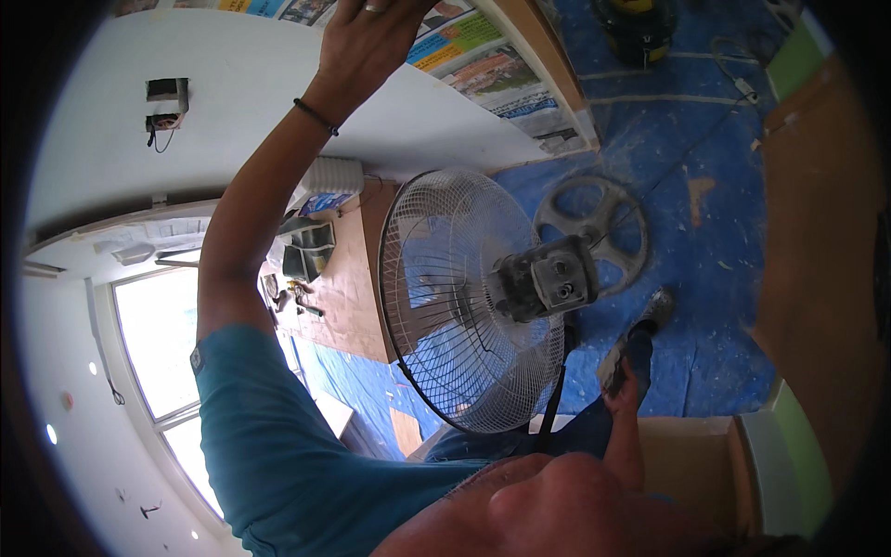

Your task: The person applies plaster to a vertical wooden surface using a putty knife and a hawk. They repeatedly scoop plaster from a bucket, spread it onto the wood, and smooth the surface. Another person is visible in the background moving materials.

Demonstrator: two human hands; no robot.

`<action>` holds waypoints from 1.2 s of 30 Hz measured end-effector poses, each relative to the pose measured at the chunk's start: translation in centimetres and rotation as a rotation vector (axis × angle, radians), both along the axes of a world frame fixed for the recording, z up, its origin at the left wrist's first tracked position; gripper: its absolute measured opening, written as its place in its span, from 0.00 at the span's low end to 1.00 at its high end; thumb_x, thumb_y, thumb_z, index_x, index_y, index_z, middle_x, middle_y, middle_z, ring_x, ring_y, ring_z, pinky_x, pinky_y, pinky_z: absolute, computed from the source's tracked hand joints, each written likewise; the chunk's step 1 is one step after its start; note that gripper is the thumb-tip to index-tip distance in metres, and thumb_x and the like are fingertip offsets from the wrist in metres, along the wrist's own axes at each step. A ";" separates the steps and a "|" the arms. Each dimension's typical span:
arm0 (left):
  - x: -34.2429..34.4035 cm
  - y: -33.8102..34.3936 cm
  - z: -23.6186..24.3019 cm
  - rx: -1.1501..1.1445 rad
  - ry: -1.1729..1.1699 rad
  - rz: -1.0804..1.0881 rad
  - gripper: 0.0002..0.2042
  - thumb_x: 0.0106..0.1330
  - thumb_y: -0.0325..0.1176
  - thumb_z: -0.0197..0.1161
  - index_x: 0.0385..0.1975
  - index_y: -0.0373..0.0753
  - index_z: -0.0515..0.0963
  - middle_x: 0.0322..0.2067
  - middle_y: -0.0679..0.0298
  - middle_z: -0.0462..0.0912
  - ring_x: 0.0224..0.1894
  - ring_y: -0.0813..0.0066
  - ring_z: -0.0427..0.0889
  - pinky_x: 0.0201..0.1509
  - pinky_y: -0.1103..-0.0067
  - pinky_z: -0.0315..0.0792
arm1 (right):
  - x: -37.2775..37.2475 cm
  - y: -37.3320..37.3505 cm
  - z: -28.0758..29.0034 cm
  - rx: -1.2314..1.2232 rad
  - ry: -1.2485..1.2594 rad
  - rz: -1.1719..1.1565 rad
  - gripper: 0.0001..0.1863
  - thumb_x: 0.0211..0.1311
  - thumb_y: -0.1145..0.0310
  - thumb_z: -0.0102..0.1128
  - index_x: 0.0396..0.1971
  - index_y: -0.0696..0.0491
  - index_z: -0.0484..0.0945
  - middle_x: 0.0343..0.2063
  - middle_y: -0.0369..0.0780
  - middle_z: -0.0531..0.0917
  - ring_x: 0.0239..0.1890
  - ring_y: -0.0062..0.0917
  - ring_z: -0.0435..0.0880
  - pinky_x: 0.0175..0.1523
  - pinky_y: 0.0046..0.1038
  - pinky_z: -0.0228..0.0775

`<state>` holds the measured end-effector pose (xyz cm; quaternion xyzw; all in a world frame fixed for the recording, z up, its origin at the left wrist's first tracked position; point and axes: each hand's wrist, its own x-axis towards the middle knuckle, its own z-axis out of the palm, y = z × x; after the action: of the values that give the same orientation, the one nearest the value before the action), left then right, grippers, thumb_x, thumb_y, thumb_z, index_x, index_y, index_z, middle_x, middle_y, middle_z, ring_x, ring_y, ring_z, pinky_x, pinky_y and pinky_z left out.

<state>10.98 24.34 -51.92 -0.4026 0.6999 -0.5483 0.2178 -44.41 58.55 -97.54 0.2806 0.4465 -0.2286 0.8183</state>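
My left arm is raised in its teal sleeve, with a dark band on the wrist. My left hand (369,45) lies near the white wall (241,56) and its newspaper-covered strip (483,79). Its fingers look stretched out, a ring on one, though the picture's upper edge cuts off their tips. Low beside my leg, my right hand (624,388) is closed around a grey, dusty, flat piece (613,366) whose kind I cannot make out. Between my two arms stands a pedestal fan (548,278) with a wire cage and a round spoked base (640,227).
Blue sheeting (705,325) covers the floor. A brown table (353,288) bears tools (302,295) and a dark bag (308,249). Wires hang from a wall opening (167,104). A black and yellow bucket-like machine (639,32) stands far off; a cable (691,148) crosses the floor.
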 end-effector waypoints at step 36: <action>-2.5 -1.4 4.5 0.039 0.023 -0.070 0.25 0.64 0.33 0.59 0.63 0.51 0.78 0.66 0.67 0.71 0.67 0.64 0.65 0.61 0.68 0.67 | -0.4 0.2 -0.2 -0.020 -0.010 -0.003 0.15 0.68 0.60 0.68 0.50 0.50 0.82 0.44 0.37 0.88 0.43 0.32 0.90 0.47 0.36 0.86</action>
<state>8.50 22.91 -47.42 -0.3796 0.7265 -0.5374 0.1983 -44.78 58.78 -97.71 0.2742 0.4396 -0.2328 0.8231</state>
